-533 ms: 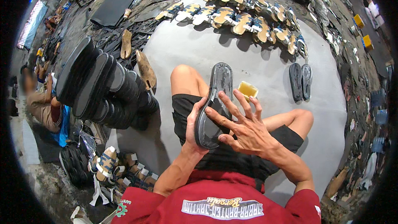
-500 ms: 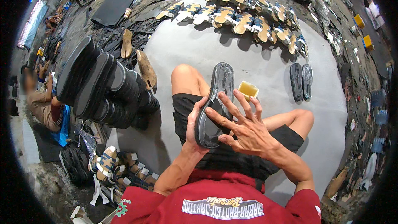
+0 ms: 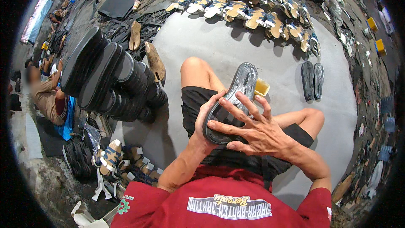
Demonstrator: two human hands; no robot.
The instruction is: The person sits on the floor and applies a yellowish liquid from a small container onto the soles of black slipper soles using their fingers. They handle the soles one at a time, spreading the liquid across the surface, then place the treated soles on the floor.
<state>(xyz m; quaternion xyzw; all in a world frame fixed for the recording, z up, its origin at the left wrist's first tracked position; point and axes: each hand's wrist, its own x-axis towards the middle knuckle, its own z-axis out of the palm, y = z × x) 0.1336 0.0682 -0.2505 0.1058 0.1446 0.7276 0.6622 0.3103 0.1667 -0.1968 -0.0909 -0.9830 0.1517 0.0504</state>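
Observation:
A black shoe sole (image 3: pixel 244 79) is held tilted over my lap, its upper face smeared with something wet and shiny. My left hand (image 3: pixel 204 126) is wrapped round the sole's left edge near the lower end. Spread across the same face, my right hand (image 3: pixel 266 131) has its fingers apart, with fingertips on the smeared surface. Just beyond the right fingers stands a small tub (image 3: pixel 262 87) with yellowish contents, partly hidden by the sole. Two more black soles (image 3: pixel 313 81) lie side by side on the grey mat at the right.
Several strapped sandals (image 3: pixel 255 16) on tan footbeds line the mat's (image 3: pixel 181 38) far edge. A tall stack of black soles (image 3: pixel 109 76) stands at left, beside wooden shoe lasts (image 3: pixel 155 61). More sandals (image 3: pixel 110 158) lie lower left. Another person (image 3: pixel 49 97) sits at far left.
The sole has tilted further to the right, its far end now partly covering the tub. My right fingers have shifted slightly over its face. The whole view has also moved a little.

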